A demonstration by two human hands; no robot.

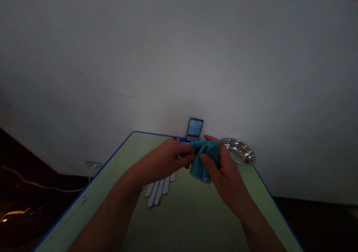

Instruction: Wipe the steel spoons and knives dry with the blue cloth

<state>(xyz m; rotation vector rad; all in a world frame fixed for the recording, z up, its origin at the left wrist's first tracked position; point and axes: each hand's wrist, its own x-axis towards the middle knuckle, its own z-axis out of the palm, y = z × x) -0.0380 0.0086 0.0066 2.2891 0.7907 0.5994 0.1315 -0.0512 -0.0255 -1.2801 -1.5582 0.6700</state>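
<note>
Both my hands hold a small teal cloth (201, 161) above the middle of a pale green table (179, 222). My left hand (167, 160) pinches the cloth's left edge with closed fingers. My right hand (222, 170) wraps round its right side, thumb on top. Several white flat sticks (158, 189) lie on the table just under my left hand.
A shiny metal dish (239, 152) sits at the table's far right corner. A lit phone (194, 130) leans upright against the white wall at the far edge. The table has a blue rim. A white cable (41, 184) runs along the dark floor at left.
</note>
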